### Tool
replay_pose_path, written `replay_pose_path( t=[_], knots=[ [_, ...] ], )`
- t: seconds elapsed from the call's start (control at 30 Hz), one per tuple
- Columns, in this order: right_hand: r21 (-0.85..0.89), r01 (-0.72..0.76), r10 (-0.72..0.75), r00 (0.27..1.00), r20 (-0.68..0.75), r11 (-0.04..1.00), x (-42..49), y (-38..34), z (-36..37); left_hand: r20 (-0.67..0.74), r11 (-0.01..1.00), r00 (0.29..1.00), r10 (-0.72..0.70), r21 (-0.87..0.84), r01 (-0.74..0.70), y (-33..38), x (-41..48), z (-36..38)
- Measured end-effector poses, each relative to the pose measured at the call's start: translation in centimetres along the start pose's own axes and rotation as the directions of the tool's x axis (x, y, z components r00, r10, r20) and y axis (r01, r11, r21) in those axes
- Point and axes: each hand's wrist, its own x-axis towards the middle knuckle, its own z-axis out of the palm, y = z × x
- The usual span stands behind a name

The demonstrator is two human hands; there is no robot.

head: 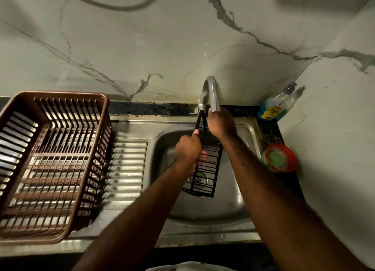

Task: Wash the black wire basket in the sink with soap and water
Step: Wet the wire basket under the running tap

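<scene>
A black wire basket (205, 173) hangs tilted over the steel sink (227, 208), above the drain. My left hand (188, 149) grips its left side, fingers curled through the wires. My right hand (221, 124) is closed around the basket's upper strap, right under the spout of the curved chrome tap (212, 94). No running water or foam is visible. A clear bottle of blue dish soap (278, 106) lies tilted in the back right corner of the counter.
A brown plastic dish rack (50, 163) stands on the ribbed drainboard (125, 169) at the left. A red and green round tub (279, 158) sits on the dark counter right of the sink. Marble wall panels rise behind and to the right.
</scene>
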Motion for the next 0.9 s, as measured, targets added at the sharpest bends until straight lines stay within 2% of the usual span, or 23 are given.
replay_pose_path(
  t=[0.1,0.17,0.23,0.3,0.37,0.43,0.5,0.57,0.67,0.73,0.83,0.9],
  knots=[
    [0.003,0.198,-0.198,0.98,0.011,0.98,-2.1,0.2,2.6,0.052,0.972,0.997,-0.064,-0.225,0.074,-0.6,0.5,-0.5],
    [-0.006,0.291,-0.288,0.951,0.116,0.957,-4.3,0.8,3.8,0.077,0.921,0.991,-0.107,-0.368,0.128,-0.6,0.8,-1.1],
    [0.134,0.351,-0.371,0.91,0.185,0.927,-6.6,1.7,4.3,0.095,0.877,0.985,-0.142,-0.45,0.17,-0.7,1.3,-1.8],
    [0.344,0.368,-0.446,0.876,0.182,0.864,-8.6,2.6,4.3,0.132,0.845,0.978,-0.159,-0.495,0.204,-0.8,2.0,-2.8],
    [0.423,0.392,-0.5,0.846,0.183,0.817,-9.2,3.6,4.0,0.171,0.846,0.971,-0.169,-0.481,0.232,-1.1,2.6,-3.7],
    [0.323,0.462,-0.532,0.829,0.173,0.826,-8.3,3.9,3.4,0.186,0.86,0.965,-0.186,-0.444,0.252,-1.4,2.6,-4.1],
    [0.171,0.49,-0.515,0.843,0.159,0.855,-6.2,3.5,2.6,0.205,0.853,0.957,-0.204,-0.443,0.276,-1.8,2.5,-4.2],
    [0.144,0.441,-0.458,0.88,0.124,0.886,-3.5,3.3,2.2,0.239,0.843,0.948,-0.212,-0.446,0.301,-2.6,2.3,-4.1],
    [0.177,0.242,-0.256,0.964,0.066,0.954,-0.6,2.4,0.8,0.26,0.839,0.941,-0.219,-0.442,0.317,-3.5,2.1,-3.6],
    [0.033,0.142,-0.145,0.985,0.088,0.989,0.1,1.8,0.1,0.287,0.822,0.936,-0.203,-0.469,0.322,-3.7,2.0,-3.2],
    [-0.155,0.153,-0.136,0.984,0.114,0.976,0.0,0.7,0.2,0.325,0.772,0.923,-0.206,-0.526,0.357,-4.2,2.5,-2.8],
    [-0.267,0.216,-0.185,0.973,0.136,0.939,0.1,0.4,1.0,0.329,0.75,0.923,-0.201,-0.554,0.361,-4.3,3.1,-2.8]
  ],
)
